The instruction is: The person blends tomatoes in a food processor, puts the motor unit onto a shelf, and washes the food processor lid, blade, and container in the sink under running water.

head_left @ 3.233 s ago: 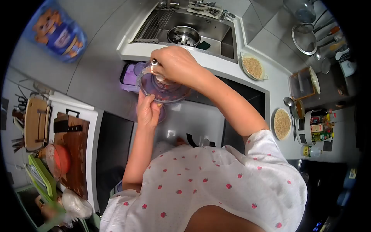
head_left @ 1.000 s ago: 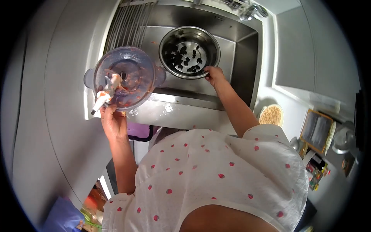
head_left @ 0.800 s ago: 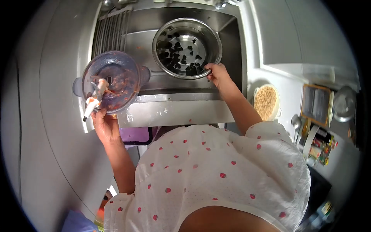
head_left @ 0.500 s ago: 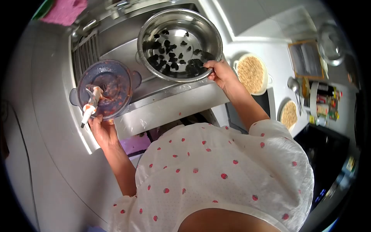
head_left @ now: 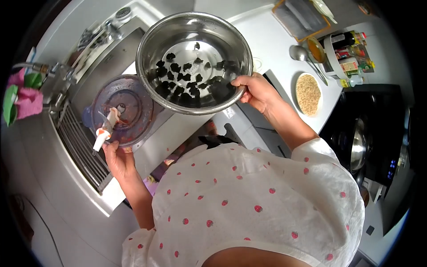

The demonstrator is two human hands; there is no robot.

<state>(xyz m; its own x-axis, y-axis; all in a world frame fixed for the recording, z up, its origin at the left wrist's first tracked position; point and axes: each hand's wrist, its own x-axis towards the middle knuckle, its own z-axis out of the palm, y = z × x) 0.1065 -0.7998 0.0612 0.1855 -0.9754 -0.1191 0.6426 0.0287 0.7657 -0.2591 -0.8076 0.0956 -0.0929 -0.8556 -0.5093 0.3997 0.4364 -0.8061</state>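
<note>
My right hand (head_left: 257, 91) is closed on the near right rim of a large steel basin (head_left: 153, 93). Dark, ruffled pieces that look like wood ear fungus (head_left: 175, 67) lie scattered on the basin's floor. To the left, my left hand (head_left: 119, 162) pinches the near rim of a translucent food chopper bowl (head_left: 149, 116), which has reddish food bits smeared inside. A chopper blade with a white shaft (head_left: 104, 131) lies across this bowl, its end over the rim near my fingers. The basin's left side overlaps the bowl's right edge from above.
Behind the bowls is a steel sink (head_left: 113, 60) with a faucet (head_left: 58, 73) and a slatted drain rack (head_left: 80, 144). On the right counter are a plate of pale grains (head_left: 308, 95), a ladle (head_left: 299, 53) and a condiment rack (head_left: 331, 55). Farther right sits a black stove (head_left: 342, 129).
My view has turned toward the stove side. The basin now sits closer to the chopper bowl and overlaps its edge, both hands still gripping. A wok on the stove has come into view.
</note>
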